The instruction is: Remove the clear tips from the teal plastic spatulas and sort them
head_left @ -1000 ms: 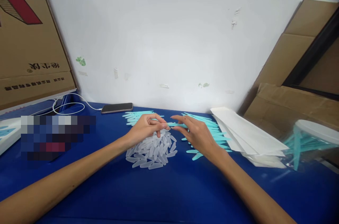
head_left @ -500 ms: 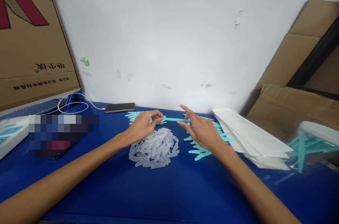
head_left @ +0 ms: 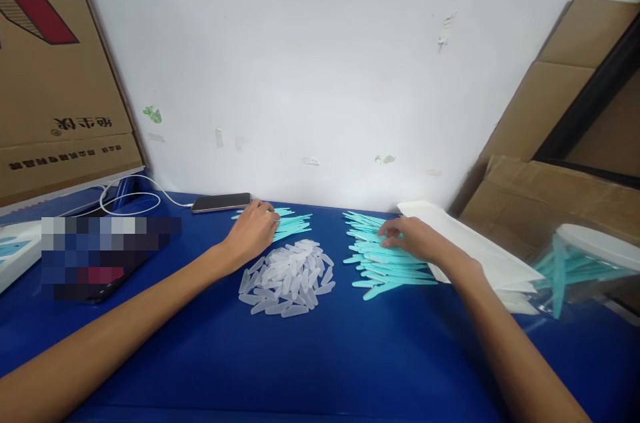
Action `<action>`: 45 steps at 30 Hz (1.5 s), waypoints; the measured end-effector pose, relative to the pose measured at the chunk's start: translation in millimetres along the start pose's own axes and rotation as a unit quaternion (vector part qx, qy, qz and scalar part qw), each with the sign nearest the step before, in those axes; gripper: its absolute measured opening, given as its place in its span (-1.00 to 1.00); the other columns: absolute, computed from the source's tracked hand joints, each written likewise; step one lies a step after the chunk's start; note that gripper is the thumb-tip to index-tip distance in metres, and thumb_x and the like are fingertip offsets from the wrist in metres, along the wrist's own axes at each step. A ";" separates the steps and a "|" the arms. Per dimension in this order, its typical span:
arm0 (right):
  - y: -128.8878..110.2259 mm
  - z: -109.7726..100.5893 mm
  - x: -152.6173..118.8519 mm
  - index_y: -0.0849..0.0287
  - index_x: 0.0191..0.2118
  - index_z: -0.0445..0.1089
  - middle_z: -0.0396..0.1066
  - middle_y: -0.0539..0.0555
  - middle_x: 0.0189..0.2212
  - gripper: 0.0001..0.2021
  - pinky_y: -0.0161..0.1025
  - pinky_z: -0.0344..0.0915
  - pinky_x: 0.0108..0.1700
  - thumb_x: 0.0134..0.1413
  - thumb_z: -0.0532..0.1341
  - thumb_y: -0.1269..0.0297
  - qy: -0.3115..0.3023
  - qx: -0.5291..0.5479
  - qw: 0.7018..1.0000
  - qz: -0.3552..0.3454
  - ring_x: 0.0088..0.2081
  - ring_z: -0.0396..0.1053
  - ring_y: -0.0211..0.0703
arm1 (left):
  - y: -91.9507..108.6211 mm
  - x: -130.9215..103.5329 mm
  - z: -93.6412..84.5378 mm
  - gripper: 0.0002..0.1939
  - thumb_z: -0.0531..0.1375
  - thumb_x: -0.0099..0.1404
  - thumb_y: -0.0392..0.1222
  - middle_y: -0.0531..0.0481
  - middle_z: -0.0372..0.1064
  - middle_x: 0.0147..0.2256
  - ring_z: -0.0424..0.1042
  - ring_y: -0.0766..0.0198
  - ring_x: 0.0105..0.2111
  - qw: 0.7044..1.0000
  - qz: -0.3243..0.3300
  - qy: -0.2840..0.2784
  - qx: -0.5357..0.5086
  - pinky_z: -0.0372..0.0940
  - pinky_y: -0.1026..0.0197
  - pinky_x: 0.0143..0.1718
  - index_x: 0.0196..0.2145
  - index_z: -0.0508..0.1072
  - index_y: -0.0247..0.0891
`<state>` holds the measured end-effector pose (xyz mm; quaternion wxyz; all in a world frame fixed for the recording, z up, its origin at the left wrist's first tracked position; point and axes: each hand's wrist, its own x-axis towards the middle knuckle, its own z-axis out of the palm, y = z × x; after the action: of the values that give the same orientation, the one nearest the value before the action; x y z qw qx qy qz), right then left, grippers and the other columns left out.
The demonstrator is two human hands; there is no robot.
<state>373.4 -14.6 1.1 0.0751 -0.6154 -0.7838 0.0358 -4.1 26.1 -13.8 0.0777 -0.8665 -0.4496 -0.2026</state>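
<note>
My left hand (head_left: 254, 226) rests over the left pile of slim turquoise eyebrow razors (head_left: 293, 224). Its fingers are curled down among the razors, and whatever they grip is hidden. Over the larger right pile of turquoise eyebrow razors (head_left: 385, 266), my right hand (head_left: 413, 236) hovers or touches down, fingers loosely bent and apart, with no razor visibly held. Between the hands and closer to me lies a heap of small translucent plastic caps (head_left: 287, 280).
A phone (head_left: 221, 202) on a white cable lies by the wall. White paper envelopes (head_left: 465, 246) and a clear tub of turquoise razors (head_left: 593, 256) stand right. Cardboard boxes (head_left: 65, 90) flank the blue table (head_left: 300, 370). A pixelated dark object (head_left: 107, 260) lies left.
The turquoise razor stretched between both hands is no longer seen there. My left hand has moved left onto the left pile; my right hand has moved right and lowered over the right pile.
</note>
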 end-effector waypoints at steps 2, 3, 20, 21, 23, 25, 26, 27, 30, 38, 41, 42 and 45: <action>-1.1 1.5 1.3 0.05 -0.13 0.55 0.55 0.07 -0.22 -0.80 -0.24 0.30 -0.19 0.13 0.28 0.18 0.004 0.001 1.000 -0.006 -0.20 0.48 -0.05 | 5.4 -0.8 -1.4 -0.60 -0.04 0.43 -0.15 -0.27 0.43 -0.04 0.28 -0.12 0.04 0.998 0.041 -0.012 -0.040 0.25 -0.10 0.00 -0.09 0.57 -0.28; -2.2 2.0 1.8 0.05 -0.14 0.55 0.55 0.07 -0.22 -0.80 -0.24 0.30 -0.19 0.13 0.28 0.18 0.005 0.002 1.000 -0.008 -0.21 0.48 -0.06 | 9.0 -1.5 -2.0 -0.59 -0.05 0.46 -0.11 -0.23 0.41 0.00 0.26 -0.08 0.07 0.995 0.065 -0.024 -0.071 0.24 -0.07 0.03 -0.02 0.54 -0.24; 4.4 9.6 6.2 0.10 -0.19 0.54 0.55 0.07 -0.25 -0.80 -0.24 0.31 -0.24 0.09 0.31 0.15 -0.005 0.018 1.000 -0.010 -0.25 0.48 -0.07 | 29.1 -7.6 5.2 -0.55 -0.06 0.48 0.06 -0.13 0.45 -0.01 0.31 0.01 0.05 0.974 0.088 -0.109 -0.181 0.18 -0.03 0.07 -0.04 0.54 -0.18; 4.4 9.9 5.9 0.10 -0.21 0.53 0.55 0.07 -0.26 -0.81 -0.24 0.31 -0.24 0.09 0.31 0.16 -0.006 0.016 1.000 -0.011 -0.25 0.48 -0.07 | 28.6 -7.4 6.3 -0.56 -0.04 0.47 0.06 -0.13 0.46 -0.02 0.32 0.00 0.05 0.975 0.082 -0.103 -0.181 0.19 -0.02 0.07 -0.04 0.54 -0.18; 3.8 10.0 5.2 0.11 -0.22 0.53 0.55 0.07 -0.26 -0.83 -0.25 0.30 -0.24 0.10 0.31 0.17 -0.006 0.016 1.000 -0.015 -0.26 0.48 -0.08 | 28.1 -7.2 7.2 -0.59 0.00 0.45 0.07 -0.12 0.47 -0.04 0.33 0.00 0.04 0.975 0.070 -0.099 -0.188 0.21 -0.01 0.04 -0.06 0.54 -0.16; 2.8 9.9 4.6 0.11 -0.23 0.52 0.55 0.07 -0.27 -0.84 -0.26 0.29 -0.25 0.11 0.30 0.18 -0.003 0.015 1.000 -0.017 -0.27 0.47 -0.09 | 28.1 -6.8 6.7 -0.64 0.03 0.44 0.05 -0.10 0.49 -0.07 0.34 0.01 0.02 0.974 0.061 -0.100 -0.194 0.23 0.02 0.01 -0.09 0.55 -0.15; 2.5 9.9 4.6 0.12 -0.24 0.51 0.55 0.06 -0.28 -0.85 -0.26 0.28 -0.25 0.10 0.31 0.19 -0.002 0.015 1.000 -0.018 -0.27 0.47 -0.09 | 28.3 -6.6 6.1 -0.66 0.05 0.43 0.04 -0.09 0.50 -0.09 0.35 0.02 0.00 0.973 0.058 -0.100 -0.197 0.24 0.03 0.00 -0.11 0.55 -0.14; 2.2 9.9 4.8 0.12 -0.25 0.50 0.55 0.05 -0.28 -0.86 -0.26 0.27 -0.26 0.10 0.31 0.19 -0.001 0.014 1.000 -0.018 -0.28 0.47 -0.10 | 28.5 -6.2 5.4 -0.68 0.06 0.43 0.03 -0.08 0.51 -0.11 0.36 0.02 -0.01 0.973 0.054 -0.100 -0.201 0.24 0.03 -0.01 -0.13 0.55 -0.15; 2.2 9.9 6.2 0.11 -0.25 0.49 0.55 0.03 -0.31 -0.86 -0.27 0.25 -0.28 0.10 0.31 0.18 0.001 0.011 1.000 -0.020 -0.30 0.46 -0.11 | 29.3 -5.5 4.0 -0.70 0.08 0.42 0.00 -0.06 0.52 -0.14 0.39 0.05 -0.05 0.972 0.045 -0.098 -0.210 0.25 0.04 -0.02 -0.18 0.56 -0.15; -1.5 4.9 4.8 0.09 -0.28 0.47 0.54 0.04 -0.32 -0.88 -0.29 0.21 -0.29 0.15 0.28 0.18 0.014 -0.015 1.000 -0.018 -0.30 0.45 -0.11 | 32.7 -4.6 2.4 -0.70 0.06 0.43 -0.02 -0.03 0.54 -0.19 0.46 0.13 -0.20 0.966 0.019 -0.045 -0.253 0.30 0.13 -0.19 -0.19 0.54 -0.17; -8.3 0.9 1.2 0.08 -0.24 0.46 0.54 0.03 -0.32 -0.88 -0.28 0.21 -0.29 0.22 0.22 0.19 0.039 -0.016 0.999 -0.018 -0.31 0.46 -0.10 | 35.2 -3.1 -0.1 -0.76 0.11 0.40 -0.05 -0.01 0.53 -0.25 0.46 0.17 -0.27 0.956 -0.006 -0.023 -0.292 0.30 0.17 -0.26 -0.25 0.52 -0.18; -11.2 -0.3 0.0 0.07 -0.21 0.45 0.55 0.04 -0.31 -0.86 -0.28 0.22 -0.29 0.25 0.19 0.18 0.048 -0.018 0.998 -0.020 -0.31 0.46 -0.10 | 35.8 -2.5 -0.7 -0.78 0.12 0.39 -0.06 -0.01 0.53 -0.25 0.47 0.17 -0.26 0.951 -0.013 -0.017 -0.309 0.30 0.17 -0.26 -0.26 0.51 -0.19; -22.2 -2.4 -2.6 0.08 -0.07 0.43 0.55 0.08 -0.24 -0.77 -0.25 0.25 -0.25 0.34 0.08 0.16 0.081 -0.024 0.996 -0.042 -0.26 0.47 -0.07 | 35.8 -0.8 -0.3 -0.79 0.17 0.35 -0.06 -0.04 0.53 -0.19 0.49 0.17 -0.21 0.928 -0.042 -0.005 -0.371 0.33 0.17 -0.21 -0.17 0.52 -0.20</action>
<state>353.1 -22.6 6.5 0.1253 -0.5847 -0.8007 -0.0363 24.4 4.5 -12.1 -0.2598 -0.8147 -0.3791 -0.3536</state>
